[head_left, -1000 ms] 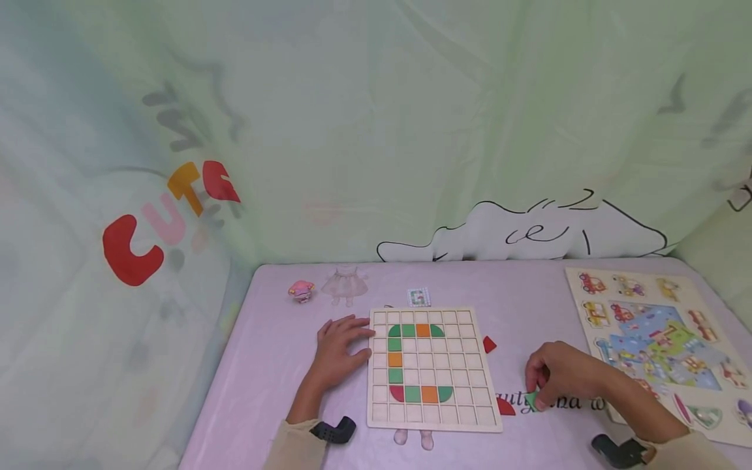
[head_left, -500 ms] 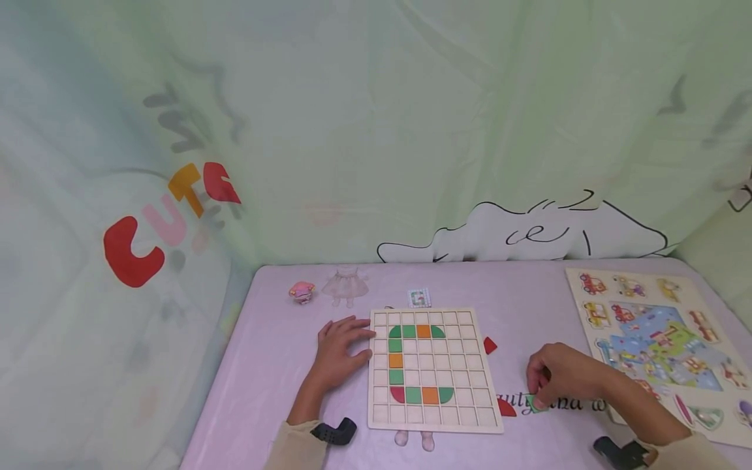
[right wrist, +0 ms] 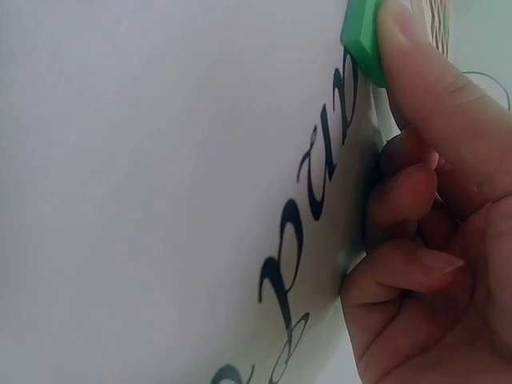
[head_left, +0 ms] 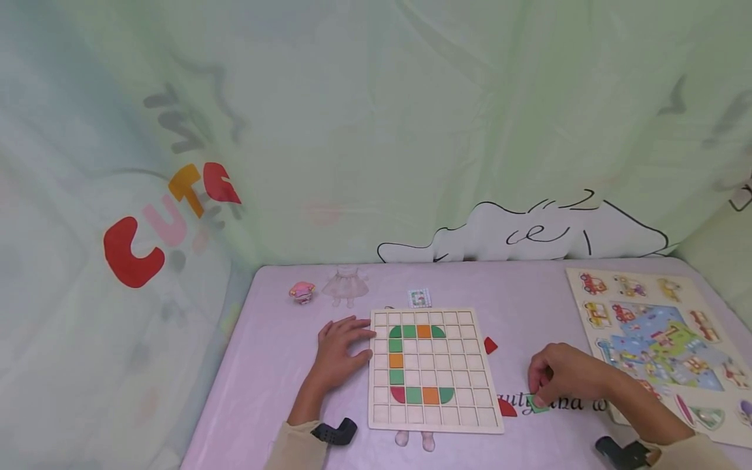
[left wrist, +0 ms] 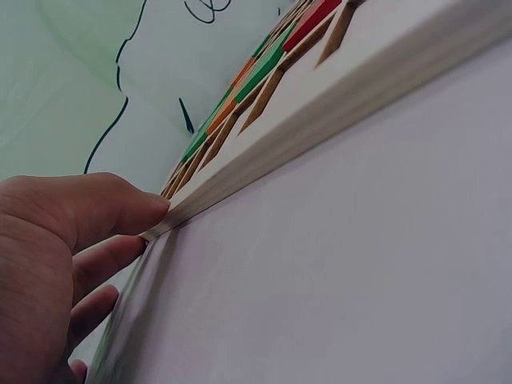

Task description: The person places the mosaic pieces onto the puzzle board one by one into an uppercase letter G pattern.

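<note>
A square wooden grid board (head_left: 420,359) lies on the table, with green, orange and red tiles set in its cells in a C shape. At its left edge rests my left hand (head_left: 341,352), fingers spread; the left wrist view shows the thumb (left wrist: 136,210) touching the board's side. To the right of the board, my right hand (head_left: 561,375) pinches a green tile (head_left: 538,404) at the tabletop. The thumb lies along the green tile (right wrist: 362,36) in the right wrist view, and the other fingers are curled. Part of that tile is hidden by the hand.
One red piece (head_left: 506,408) lies between the board and my right hand, another red piece (head_left: 490,345) farther back. A small pattern card (head_left: 420,298) lies behind the board. A picture puzzle board (head_left: 693,411) is at the right, a pink-haired figure (head_left: 302,292) at the back left.
My right hand has shifted very slightly to the right with the green tile. The left hand and the board look the same.
</note>
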Motion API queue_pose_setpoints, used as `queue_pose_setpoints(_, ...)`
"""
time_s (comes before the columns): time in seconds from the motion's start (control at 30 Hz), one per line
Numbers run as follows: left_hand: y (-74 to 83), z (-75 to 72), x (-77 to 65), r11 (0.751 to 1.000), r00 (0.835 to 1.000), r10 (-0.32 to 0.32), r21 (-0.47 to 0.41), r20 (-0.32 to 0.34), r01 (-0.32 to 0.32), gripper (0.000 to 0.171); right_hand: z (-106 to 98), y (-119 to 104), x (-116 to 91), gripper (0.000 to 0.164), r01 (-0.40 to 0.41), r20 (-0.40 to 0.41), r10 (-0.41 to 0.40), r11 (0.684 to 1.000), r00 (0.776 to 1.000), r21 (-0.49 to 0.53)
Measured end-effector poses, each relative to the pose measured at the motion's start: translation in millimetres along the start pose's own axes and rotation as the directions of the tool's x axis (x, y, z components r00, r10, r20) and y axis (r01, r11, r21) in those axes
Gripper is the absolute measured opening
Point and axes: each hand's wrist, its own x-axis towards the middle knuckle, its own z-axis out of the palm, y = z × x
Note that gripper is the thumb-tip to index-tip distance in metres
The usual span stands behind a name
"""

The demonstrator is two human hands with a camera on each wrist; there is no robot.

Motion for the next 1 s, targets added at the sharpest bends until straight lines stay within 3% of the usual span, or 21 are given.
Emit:
queue_pose_setpoints(0.5, -1.6, 0.7, -0.2, 1.0, 1.0, -0.002, 0.014, -0.005, 0.002, 0.03, -4.7, -1.3, 3.1, 0.019, 0.051, 0.024, -0.053, 0.997, 0.998, 0.061)
queue_pose_setpoints(1.0, -3.4, 2.5, 0.2, 1.0, 1.0, -0.009, 0.0, 0.002, 0.009, 0.03, 2.9, -34.3, 29.9, 0.015, 0.129, 0.0, -0.129, 0.988, 0.992, 0.085)
